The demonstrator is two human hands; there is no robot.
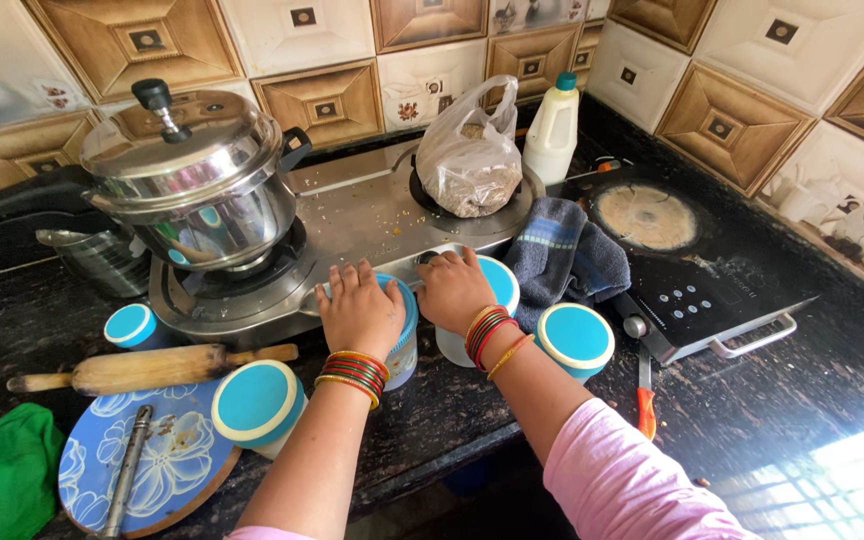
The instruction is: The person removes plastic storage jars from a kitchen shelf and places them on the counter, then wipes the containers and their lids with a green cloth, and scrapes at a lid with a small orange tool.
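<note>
From the head view, the left hand (360,308) lies palm-down over the teal lid of a white canister (399,335), fingers spread and curled on its top; most of the lid is hidden under the hand. Just beside it, the right hand (455,290) presses in the same way on a second teal-lidded canister (497,285), whose lid shows only at its right edge. Both canisters stand on the dark tabletop (772,400), touching the front edge of a steel gas stove (352,215).

Right of the right hand stands a third canister (576,338), and beyond it a blue cloth (562,255), an induction cooktop (697,285) and an orange-handled tool (646,405) that is partly hidden.

Left of the left hand are a fourth canister (258,402), a wooden rolling pin (147,368), a round blue floral board (162,465) bearing metal tongs (127,470), and a green cloth (7,480) cut off by the frame. A small teal lid (130,325) sits near the stove.

Beyond the hands, a pressure cooker (192,190), a tied plastic bag (469,155) of something grainy and a white bottle (552,130) stand on or behind the stove.
</note>
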